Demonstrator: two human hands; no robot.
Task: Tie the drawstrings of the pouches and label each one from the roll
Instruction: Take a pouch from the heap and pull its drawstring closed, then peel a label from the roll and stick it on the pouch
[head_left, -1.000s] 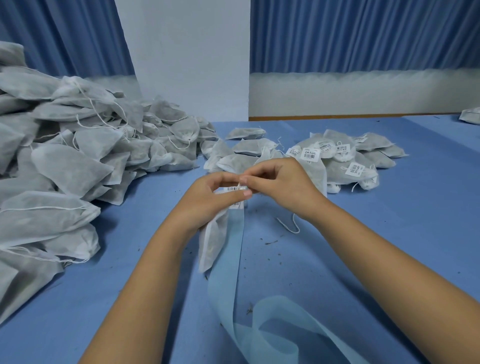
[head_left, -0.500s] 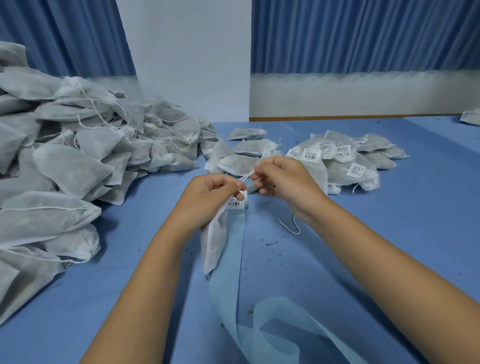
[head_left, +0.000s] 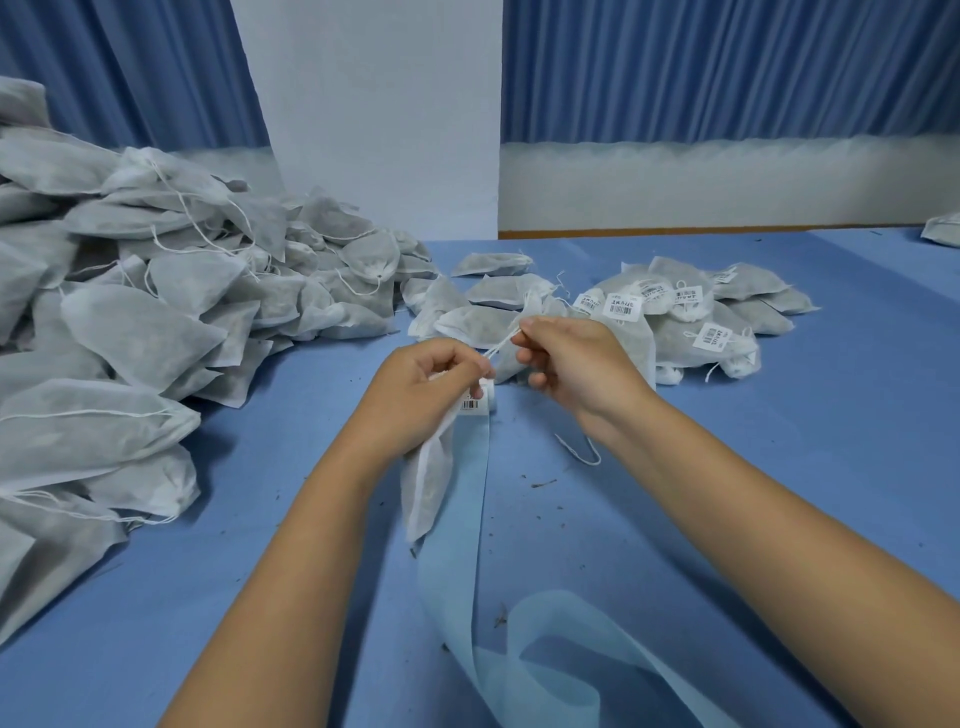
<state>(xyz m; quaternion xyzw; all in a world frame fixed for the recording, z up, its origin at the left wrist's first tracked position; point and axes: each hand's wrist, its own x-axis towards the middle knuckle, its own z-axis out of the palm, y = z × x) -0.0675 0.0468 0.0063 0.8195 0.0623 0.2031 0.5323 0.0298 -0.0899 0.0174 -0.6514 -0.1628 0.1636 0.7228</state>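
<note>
Between the two hands, head view: a thin white drawstring (head_left: 501, 344) runs taut from the left hand (head_left: 426, 384) up to the right hand (head_left: 576, 364).

The left hand's fingers curl round the gathered neck of the pouch (head_left: 427, 486), whose body hangs limp below that grip toward the table (head_left: 779, 467). The right hand pinches the string between thumb and forefinger, just above and right of the left grip. A loose string end (head_left: 576, 453) trails under the right wrist.

A barcode label (head_left: 470, 404) shows directly beneath the left fingers. Whether it sits on the pouch or on the pale blue backing strip (head_left: 470, 525) lying under the pouch cannot be told.

Far to the left of the left grip lies a heap of unlabelled pouches (head_left: 156, 322); just beyond the right grip lies a labelled pile (head_left: 701, 317).

Handling, as judged: the pouch looks like light, soft nonwoven fabric with loose filling, so it will likely sag and fold anywhere but the neck, which is the sound place to hold. The string is fine and probably slips easily, so it is best pinched close to the neck.
</note>
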